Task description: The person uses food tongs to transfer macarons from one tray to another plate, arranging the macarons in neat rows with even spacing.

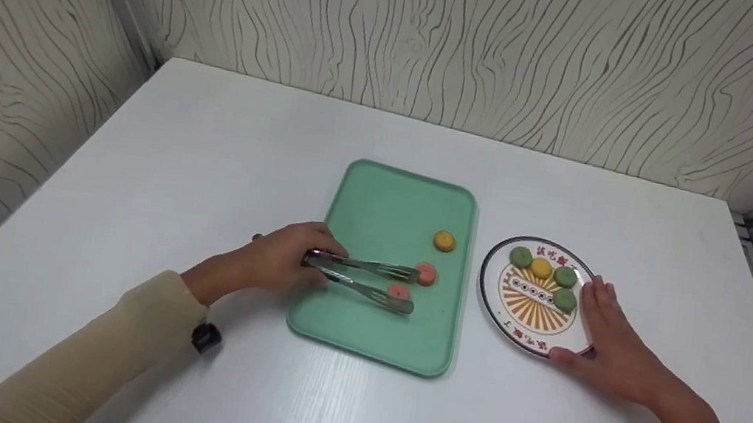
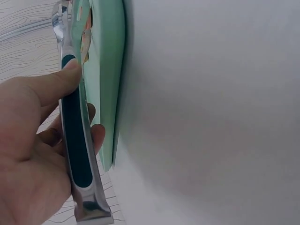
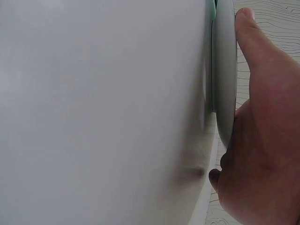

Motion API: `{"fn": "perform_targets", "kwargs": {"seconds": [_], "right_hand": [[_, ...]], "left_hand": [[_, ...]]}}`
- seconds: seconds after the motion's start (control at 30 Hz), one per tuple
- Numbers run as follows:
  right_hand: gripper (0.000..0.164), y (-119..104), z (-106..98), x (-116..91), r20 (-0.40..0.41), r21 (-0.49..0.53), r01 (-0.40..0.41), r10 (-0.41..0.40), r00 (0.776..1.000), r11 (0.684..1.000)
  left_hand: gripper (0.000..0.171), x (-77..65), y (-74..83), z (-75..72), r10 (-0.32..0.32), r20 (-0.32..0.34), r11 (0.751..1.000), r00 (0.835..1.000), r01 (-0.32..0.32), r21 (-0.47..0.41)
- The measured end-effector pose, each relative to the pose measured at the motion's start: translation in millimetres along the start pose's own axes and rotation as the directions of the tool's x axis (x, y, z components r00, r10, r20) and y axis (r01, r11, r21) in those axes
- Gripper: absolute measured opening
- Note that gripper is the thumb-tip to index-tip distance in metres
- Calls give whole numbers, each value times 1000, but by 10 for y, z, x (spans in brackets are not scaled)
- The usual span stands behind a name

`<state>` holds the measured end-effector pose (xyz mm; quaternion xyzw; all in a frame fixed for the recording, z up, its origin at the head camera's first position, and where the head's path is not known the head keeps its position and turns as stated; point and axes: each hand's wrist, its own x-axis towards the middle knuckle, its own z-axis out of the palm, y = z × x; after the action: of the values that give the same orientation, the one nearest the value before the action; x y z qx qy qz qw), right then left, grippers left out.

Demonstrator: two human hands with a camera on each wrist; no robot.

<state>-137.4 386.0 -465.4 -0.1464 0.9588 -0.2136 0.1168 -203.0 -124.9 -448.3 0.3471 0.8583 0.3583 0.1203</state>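
My left hand grips metal tongs with a dark green handle inlay, the thumb lying along that inlay. The two arms of the tongs are spread above a green tray. One tip overlaps a pink macaron; the other passes just in front of a second pink macaron. At the tray's right side lies a yellow macaron. My right hand rests at the right rim of a patterned plate, fingers extended along the edge, thumb on the near rim.
On the plate sit a yellow macaron and three green macarons near its far and right sides. Tray and plate stand side by side on a white table. Wood-patterned panels rise behind the table and at both sides.
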Motion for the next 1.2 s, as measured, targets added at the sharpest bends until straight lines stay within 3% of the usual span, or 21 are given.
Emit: {"fn": "perform_targets", "kwargs": {"seconds": [0.3,0.5,1.2], "right_hand": [[116,-4,-3,3,2,8,-2,2,1000,1000],[117,-8,2,9,3,6,-13,13,1000,1000],[117,2,1,-5,4,7,-4,4,1000,1000]], "left_hand": [[34,8,-1,3,-1,-1,999,1000,1,47],[30,16,24,10,28,-10,999,1000,-28,39],[28,63,7,36,7,-13,999,1000,-6,44]]}}
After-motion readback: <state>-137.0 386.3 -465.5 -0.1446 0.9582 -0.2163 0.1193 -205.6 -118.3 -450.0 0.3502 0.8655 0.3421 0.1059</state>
